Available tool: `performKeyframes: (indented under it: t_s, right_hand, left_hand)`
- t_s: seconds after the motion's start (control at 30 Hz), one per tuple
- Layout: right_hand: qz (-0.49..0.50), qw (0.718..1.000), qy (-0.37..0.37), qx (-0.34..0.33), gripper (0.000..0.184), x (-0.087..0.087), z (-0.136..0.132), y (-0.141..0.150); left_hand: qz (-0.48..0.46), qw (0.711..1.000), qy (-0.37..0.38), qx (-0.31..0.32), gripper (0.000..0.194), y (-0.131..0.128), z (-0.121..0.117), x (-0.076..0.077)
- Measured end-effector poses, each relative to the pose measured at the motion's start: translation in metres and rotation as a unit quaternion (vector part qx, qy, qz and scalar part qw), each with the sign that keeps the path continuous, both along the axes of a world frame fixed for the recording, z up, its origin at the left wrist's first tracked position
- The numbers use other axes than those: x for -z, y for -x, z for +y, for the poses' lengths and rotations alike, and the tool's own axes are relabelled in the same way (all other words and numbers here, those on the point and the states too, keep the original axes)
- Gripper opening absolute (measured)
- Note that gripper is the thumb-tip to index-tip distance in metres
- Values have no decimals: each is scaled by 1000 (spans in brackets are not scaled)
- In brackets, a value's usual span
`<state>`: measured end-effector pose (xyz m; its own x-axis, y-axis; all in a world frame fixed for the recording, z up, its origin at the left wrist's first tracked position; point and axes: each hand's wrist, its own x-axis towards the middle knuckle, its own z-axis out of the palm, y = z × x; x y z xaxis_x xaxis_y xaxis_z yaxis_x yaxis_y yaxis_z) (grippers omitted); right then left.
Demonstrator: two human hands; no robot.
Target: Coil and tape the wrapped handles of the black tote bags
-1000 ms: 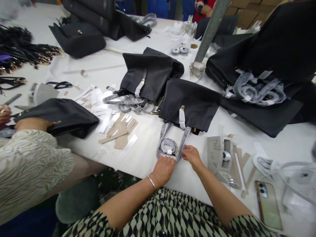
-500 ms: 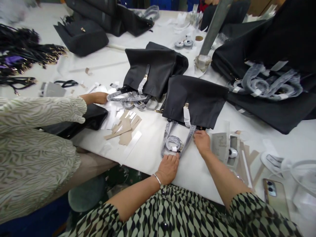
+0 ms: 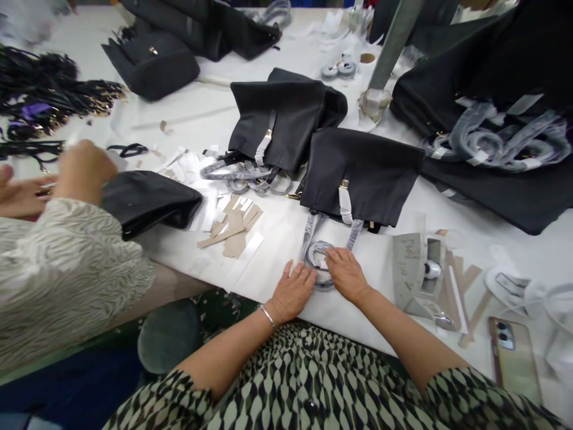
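Observation:
A black handbag (image 3: 362,173) lies on the table before me, its plastic-wrapped handle (image 3: 308,230) looping toward my body. Inside that loop rests a coiled strap (image 3: 317,254) in clear wrap. My left hand (image 3: 293,291) lies flat at the left edge of the loop, fingers stretched and slightly apart. From the right, my right hand (image 3: 347,273) covers the handle's side, its fingers closed over it and their tips on the coil; the thumb is hidden. A gold clasp (image 3: 344,184) with a white-wrapped tab sits on the bag's front.
Another black bag (image 3: 277,125) lies behind to the left. Card strips (image 3: 235,230) are scattered left of my hands. A grey tape dispenser (image 3: 409,269) and a phone (image 3: 514,352) are at right. A post (image 3: 394,48) rises behind. A co-worker's hand (image 3: 85,170) is at far left.
My right hand has moved from the bag's lower right corner down to the coil and handle. My left hand has shifted slightly left and its fingers have spread. The co-worker's arm has drawn back leftward.

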<state>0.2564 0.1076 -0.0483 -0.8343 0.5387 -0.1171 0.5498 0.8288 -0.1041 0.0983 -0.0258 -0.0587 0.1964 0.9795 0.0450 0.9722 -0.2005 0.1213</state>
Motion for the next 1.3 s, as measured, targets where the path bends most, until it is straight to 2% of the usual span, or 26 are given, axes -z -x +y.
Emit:
performKeyframes:
  t_s: [0.17,0.33,0.53,0.63,0.77,0.9,1.03,1.17,1.3]
  right_hand:
    - [-8,1000,-22,-19,36,-4,-22,7]
    - [-24,999,-23,-9,37,-8,-42,15]
    - [-28,999,-13,15,40,-7,-50,13]
    - [-30,999,-11,18,38,-9,-52,15]
    - [-56,998,-3,23,32,-13,-54,23]
    - [-43,998,17,31,36,-10,-57,20]
    - [-22,998,19,47,41,-6,-60,11]
    - [-35,999,4,28,38,-6,-61,12]
    - [-6,999,29,18,39,-2,-60,12]
  left_hand:
    - [-8,999,-19,44,28,25,-5,9]
    - [-38,995,-37,86,22,26,3,14]
    - [-83,987,-48,132,21,30,8,17]
    - [-94,985,-49,135,20,35,7,22]
    - [-105,986,-56,115,22,44,1,38]
    - [-120,985,-58,110,27,49,-5,49]
    - [-129,980,-67,135,29,47,-4,44]
    - [-99,977,-71,174,35,43,3,35]
    - [-90,973,-30,210,30,39,19,32]
